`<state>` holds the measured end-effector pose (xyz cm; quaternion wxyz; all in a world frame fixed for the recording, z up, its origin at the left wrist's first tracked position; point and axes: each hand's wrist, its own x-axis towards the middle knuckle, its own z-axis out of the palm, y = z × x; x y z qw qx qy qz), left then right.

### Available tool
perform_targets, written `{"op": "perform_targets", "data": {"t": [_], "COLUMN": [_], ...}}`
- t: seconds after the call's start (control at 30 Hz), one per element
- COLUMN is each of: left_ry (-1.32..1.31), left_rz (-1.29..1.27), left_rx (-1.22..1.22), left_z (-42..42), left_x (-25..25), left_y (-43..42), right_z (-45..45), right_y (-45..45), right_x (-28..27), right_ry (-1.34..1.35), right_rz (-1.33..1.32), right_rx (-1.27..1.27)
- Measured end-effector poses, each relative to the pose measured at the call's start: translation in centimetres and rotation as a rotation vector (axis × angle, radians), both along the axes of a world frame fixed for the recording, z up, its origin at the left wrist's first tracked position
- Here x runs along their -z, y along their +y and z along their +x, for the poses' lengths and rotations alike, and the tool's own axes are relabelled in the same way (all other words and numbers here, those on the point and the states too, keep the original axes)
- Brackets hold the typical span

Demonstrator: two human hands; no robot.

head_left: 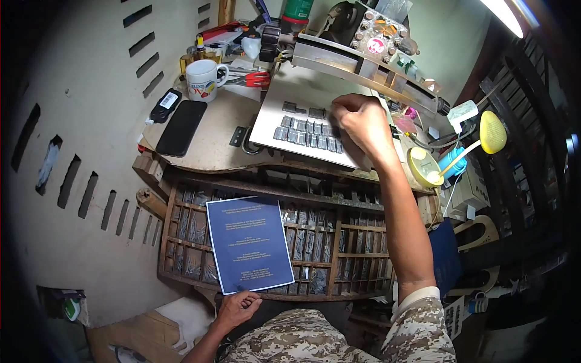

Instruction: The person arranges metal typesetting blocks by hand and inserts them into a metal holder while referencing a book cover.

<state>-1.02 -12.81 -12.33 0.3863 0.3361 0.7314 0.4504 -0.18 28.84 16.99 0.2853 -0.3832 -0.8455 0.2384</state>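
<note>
Rows of small grey metal blocks (307,134) lie on a pale board (270,104). At their right end is my right hand (360,121), its fingers bent and pressed together; whatever they may hold is hidden. My left hand (239,307) is low in the view, fingers curled, at the bottom edge of a blue printed sheet (250,245). What it may grip cannot be made out. The sheet lies over a wooden compartment tray (333,257) filled with thin metal pieces.
Left of the board are a black phone (181,128), a white mug (203,80) and red-handled pliers (257,80). A metal bar (363,68) crosses behind the board. To the right are a round yellow container (425,166) and a yellow strainer (492,132).
</note>
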Motion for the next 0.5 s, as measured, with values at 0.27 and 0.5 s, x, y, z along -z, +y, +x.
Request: {"op": "perform_targets", "data": {"t": [0.27, 0.5], "left_ry": [-0.030, -0.037], "left_rz": [0.057, 0.013], "left_rx": [-0.019, -0.001], "left_z": [0.0, 0.0], "left_x": [0.8, 0.2], "left_y": [-0.1, 0.5], "right_z": [6.4, 8.5], "right_y": [2.8, 2.0], "right_x": [-1.1, -0.7], "right_ry": [-0.041, -0.226], "right_rz": [0.153, 0.219], "right_rx": [0.064, -0.103]}}
